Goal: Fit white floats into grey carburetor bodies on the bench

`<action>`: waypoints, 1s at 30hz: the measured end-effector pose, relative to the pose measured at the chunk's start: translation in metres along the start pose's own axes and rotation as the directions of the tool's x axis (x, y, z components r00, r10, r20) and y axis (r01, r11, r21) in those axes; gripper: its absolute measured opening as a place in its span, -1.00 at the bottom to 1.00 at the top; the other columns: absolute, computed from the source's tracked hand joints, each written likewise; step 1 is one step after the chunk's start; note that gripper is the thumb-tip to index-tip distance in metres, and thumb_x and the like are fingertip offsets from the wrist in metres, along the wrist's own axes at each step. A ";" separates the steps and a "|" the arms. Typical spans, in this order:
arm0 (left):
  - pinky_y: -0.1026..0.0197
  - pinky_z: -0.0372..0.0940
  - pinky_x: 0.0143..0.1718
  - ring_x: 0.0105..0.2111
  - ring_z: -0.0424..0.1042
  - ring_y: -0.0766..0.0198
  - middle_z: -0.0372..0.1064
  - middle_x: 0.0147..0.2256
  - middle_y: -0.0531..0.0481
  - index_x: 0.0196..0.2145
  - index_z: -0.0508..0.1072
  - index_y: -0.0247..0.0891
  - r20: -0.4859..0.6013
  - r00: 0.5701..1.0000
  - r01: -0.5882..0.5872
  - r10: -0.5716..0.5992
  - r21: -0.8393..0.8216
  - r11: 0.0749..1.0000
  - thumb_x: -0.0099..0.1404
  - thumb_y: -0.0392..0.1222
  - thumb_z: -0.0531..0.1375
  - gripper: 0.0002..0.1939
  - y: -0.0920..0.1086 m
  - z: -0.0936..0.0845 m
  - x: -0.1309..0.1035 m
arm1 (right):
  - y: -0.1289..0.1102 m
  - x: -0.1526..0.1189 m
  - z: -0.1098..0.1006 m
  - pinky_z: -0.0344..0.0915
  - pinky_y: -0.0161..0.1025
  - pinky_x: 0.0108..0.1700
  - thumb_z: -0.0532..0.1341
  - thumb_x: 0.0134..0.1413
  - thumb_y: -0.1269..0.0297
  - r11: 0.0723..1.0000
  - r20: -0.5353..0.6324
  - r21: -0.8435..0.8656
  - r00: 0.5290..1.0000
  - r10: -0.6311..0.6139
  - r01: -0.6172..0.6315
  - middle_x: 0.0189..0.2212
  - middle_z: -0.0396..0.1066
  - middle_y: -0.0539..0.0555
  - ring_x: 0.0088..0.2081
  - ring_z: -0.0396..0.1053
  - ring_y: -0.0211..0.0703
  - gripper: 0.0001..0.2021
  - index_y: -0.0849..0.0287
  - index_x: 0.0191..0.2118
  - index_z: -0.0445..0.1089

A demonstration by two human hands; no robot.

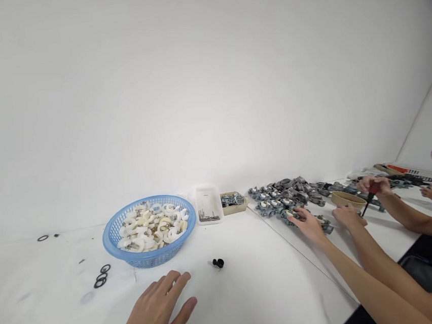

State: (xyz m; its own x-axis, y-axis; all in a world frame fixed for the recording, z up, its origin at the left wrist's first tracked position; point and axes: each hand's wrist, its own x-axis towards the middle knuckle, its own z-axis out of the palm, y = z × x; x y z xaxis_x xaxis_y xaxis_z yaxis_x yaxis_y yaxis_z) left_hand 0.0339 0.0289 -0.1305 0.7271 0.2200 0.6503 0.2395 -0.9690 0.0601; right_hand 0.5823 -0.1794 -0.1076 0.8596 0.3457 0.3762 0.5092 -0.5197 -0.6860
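My left hand [157, 307] hovers over the white tabletop with its fingers spread and nothing in it. A small black rubber-looking part [218, 263] lies to its right. Reaching out to the right, my right hand [309, 226] has its fingers closed round a grey metal carburetor body [288, 217] at the near edge of a group. Its fingertips partly cover that piece. More carburetor bodies [268, 205] with white C-shaped floats sit in rows just beyond. Loose white floats [153, 226] fill a blue plastic basket [113, 246] ahead of my left hand.
A white tray [207, 196] holds thin metal pins, beside a beige box [236, 209] of metal parts. Black rings [101, 276] lie at left. On the right, a co-worker's hand [377, 187] holds a red-handled screwdriver [370, 197]; the other hand [349, 216] is near my right hand.
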 end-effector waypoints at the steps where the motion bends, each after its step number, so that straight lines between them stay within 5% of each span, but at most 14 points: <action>1: 0.19 0.51 -0.22 -0.17 0.61 0.13 0.55 -0.05 -0.04 0.12 0.41 -0.10 0.001 1.000 0.003 -0.003 -0.003 1.000 0.53 0.09 0.02 -0.63 0.000 0.000 0.000 | -0.001 0.003 0.001 0.39 -0.01 0.00 0.30 -0.20 -0.18 1.000 0.014 -0.012 1.000 -0.004 0.005 0.04 0.50 0.39 0.01 0.49 0.27 -0.21 0.26 0.13 0.42; 11: 0.16 0.50 -0.24 -0.18 0.60 0.10 0.53 -0.03 -0.03 0.14 0.40 -0.06 0.049 0.998 0.043 -0.039 -0.071 0.997 0.52 0.08 0.05 -0.64 0.003 -0.004 0.000 | -0.004 0.009 0.001 0.39 -0.09 -0.03 0.22 0.02 -0.17 0.978 0.107 -0.201 0.994 -0.037 0.058 0.07 0.49 0.35 0.05 0.48 0.19 -0.30 0.22 0.17 0.36; 17: 0.12 0.48 -0.24 -0.17 0.58 0.10 0.50 -0.02 -0.06 0.16 0.36 -0.08 0.105 0.993 0.066 -0.056 -0.097 0.993 0.55 0.05 0.01 -0.65 0.004 -0.007 0.000 | -0.036 0.004 -0.005 0.37 -0.01 -0.05 0.15 0.11 -0.22 0.911 0.136 -0.387 0.986 -0.098 0.143 0.21 0.35 0.31 0.09 0.42 0.32 -0.30 0.12 0.25 0.30; 23: 0.10 0.47 -0.25 -0.18 0.56 0.09 0.48 -0.01 -0.08 0.17 0.33 -0.07 0.144 0.987 0.084 -0.068 -0.110 0.990 0.55 0.04 0.00 -0.65 0.005 -0.007 0.001 | -0.080 0.011 0.029 0.29 -0.01 0.08 0.12 0.20 -0.18 0.823 0.256 -0.488 0.949 -0.183 0.290 0.18 0.40 0.24 0.17 0.35 0.23 -0.38 0.06 0.26 0.30; 30: 0.06 0.48 -0.24 -0.20 0.56 0.06 0.48 -0.05 -0.12 0.14 0.35 -0.13 0.145 0.988 0.072 -0.057 -0.102 0.992 0.55 0.00 0.00 -0.67 0.006 -0.010 0.005 | -0.100 0.030 0.066 0.22 0.19 0.16 0.28 0.18 -0.05 0.774 0.274 -0.577 0.955 -0.118 0.261 -0.08 0.52 0.19 0.05 0.42 0.12 -0.52 0.19 0.07 0.44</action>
State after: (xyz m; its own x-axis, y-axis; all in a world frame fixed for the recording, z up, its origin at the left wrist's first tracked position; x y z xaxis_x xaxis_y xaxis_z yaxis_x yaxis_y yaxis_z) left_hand 0.0329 0.0227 -0.1192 0.7978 0.2888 0.5292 0.2245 -0.9570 0.1838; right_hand 0.5549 -0.0658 -0.0685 0.7492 0.6050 0.2696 0.6424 -0.7629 -0.0729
